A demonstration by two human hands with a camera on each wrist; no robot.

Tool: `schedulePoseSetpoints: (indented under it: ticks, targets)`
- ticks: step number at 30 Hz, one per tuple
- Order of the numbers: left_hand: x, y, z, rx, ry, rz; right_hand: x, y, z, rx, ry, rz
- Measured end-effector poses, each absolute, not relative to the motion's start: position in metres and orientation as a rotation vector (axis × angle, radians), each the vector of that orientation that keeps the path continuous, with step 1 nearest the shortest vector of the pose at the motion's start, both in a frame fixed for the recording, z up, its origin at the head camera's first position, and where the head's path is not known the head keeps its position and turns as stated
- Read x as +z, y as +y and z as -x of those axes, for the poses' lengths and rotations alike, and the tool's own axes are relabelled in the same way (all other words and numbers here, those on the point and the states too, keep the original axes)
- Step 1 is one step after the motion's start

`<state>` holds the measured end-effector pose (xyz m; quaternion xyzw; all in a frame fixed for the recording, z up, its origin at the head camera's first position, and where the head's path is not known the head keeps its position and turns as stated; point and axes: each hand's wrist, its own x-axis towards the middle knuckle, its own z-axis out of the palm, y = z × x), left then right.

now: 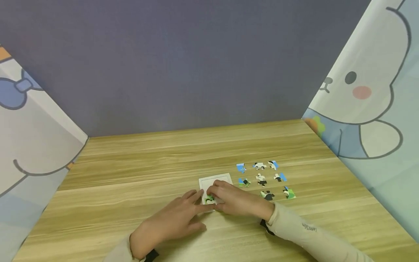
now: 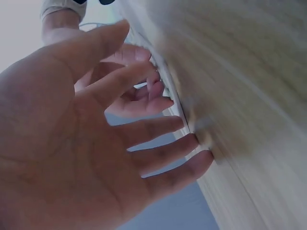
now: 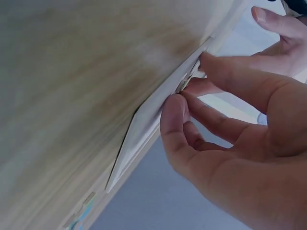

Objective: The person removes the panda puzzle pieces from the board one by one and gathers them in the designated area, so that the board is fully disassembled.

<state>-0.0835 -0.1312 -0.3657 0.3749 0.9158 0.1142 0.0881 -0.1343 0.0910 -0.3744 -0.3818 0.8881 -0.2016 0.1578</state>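
Note:
A white square puzzle frame point(image 1: 216, 177) lies flat on the wooden table. In its lower-left corner sits a green, white and black jigsaw piece point(image 1: 209, 199). My right hand point(image 1: 234, 198) reaches over the frame with fingers and thumb curled around this piece, partly covering it. In the right wrist view, the fingertips bracket the thin piece point(image 3: 183, 82) close on the frame point(image 3: 144, 127). My left hand point(image 1: 178, 218) is spread palm down, its straight fingertips touching the frame's left and lower edge. From the left wrist camera, the fingers of the left hand point(image 2: 96, 129) look extended.
Right of the frame, several loose jigsaw pieces lie in rough rows, among them a panda-face piece point(image 1: 259, 166), a blue piece point(image 1: 241, 167) and a green corner piece point(image 1: 289, 193). A grey panel point(image 1: 196, 72) rises behind the wooden table point(image 1: 131, 163), with cartoon-printed panels at both sides.

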Motion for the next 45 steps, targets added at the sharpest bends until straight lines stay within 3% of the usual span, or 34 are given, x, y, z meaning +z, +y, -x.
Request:
schedulePoseSetpoints:
  ticks: [45]
  targets:
    - [-0.361, -0.129, 0.077, 0.364, 2.637, -1.047, -0.373, 0.1, 0.142, -0.941, 2.431, 1.116]
